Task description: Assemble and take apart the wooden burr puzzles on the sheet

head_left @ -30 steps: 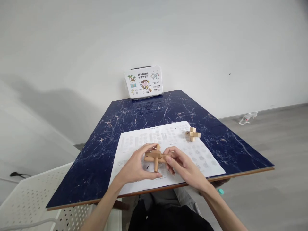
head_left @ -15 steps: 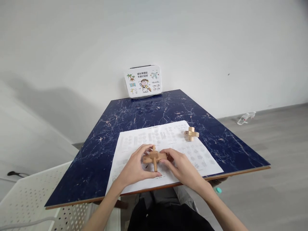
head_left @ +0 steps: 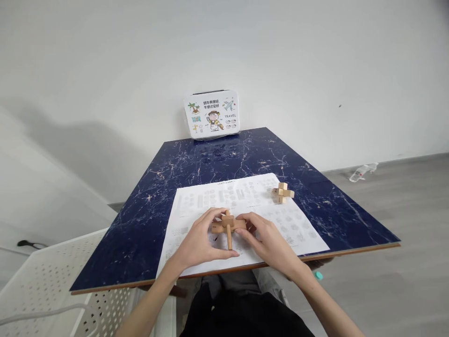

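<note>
Okay, both your hands are over the near part of the printed sheet (head_left: 305,236), working on a brown wooden cross (head_left: 228,221). It sits between your palms, close to the table's near edge: a flat bar (head_left: 217,228) running left to right, a round rod (head_left: 229,239) pointing toward you, a small block on top where they meet.

Right hand (head_left: 264,238): narrow grip, thumb and fingers closed on the bar's right end. Left hand (head_left: 196,242): wide C-shape around the left side, fingertips up by the rod's far end, thumb just beside its near end. Can't tell if that thumb presses on the wood. Bar's left end carries a short dark mark and lies inside your left hand's curve.

A second, paler wooden puzzle (head_left: 281,193) stands at the sheet's far right corner, well apart from your hands; it has dark marks too. The sheet shows rows of faint grey drawings, too small to read. The blue marbled table (head_left: 140,243) runs back to a white cartoon case (head_left: 212,114) leaning on the wall. Clear bottle (head_left: 363,172) and teal cap (head_left: 318,275) are on the floor, right side.
</note>
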Motion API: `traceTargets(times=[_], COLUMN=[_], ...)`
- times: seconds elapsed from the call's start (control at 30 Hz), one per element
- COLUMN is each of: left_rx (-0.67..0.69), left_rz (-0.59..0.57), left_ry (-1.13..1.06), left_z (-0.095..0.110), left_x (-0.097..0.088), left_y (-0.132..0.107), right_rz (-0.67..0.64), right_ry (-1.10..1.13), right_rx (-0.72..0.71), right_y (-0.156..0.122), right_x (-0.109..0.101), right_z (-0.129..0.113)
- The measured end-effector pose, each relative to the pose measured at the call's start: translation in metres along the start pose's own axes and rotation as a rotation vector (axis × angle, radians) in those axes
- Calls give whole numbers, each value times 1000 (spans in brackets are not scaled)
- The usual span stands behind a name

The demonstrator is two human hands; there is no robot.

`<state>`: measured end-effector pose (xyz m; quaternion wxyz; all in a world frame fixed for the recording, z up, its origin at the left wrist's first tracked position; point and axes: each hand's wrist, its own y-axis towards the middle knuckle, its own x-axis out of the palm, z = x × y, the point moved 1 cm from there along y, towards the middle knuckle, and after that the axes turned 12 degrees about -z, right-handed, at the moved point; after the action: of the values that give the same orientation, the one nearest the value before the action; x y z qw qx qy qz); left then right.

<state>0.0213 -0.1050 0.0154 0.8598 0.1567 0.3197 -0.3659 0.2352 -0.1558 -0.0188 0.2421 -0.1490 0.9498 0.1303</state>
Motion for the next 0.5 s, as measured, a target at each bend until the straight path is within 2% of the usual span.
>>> traceTargets(times=[0.13, 0.3, 0.5], left_rx=[19, 87, 112], left_rz=[-8, -28, 16], left_ry=[-127, -375, -475], left_z=[-1, -14, -15], left_x=[-6, -10, -13], left_y=[-1, -2, -1], right_rz=[9, 51, 8], right_ry=[12, -3, -67], right_rx=[-39, -44, -21], right_y=[1, 3, 2], right_x=[-3, -7, -7], right_z=[-11, -25, -24])
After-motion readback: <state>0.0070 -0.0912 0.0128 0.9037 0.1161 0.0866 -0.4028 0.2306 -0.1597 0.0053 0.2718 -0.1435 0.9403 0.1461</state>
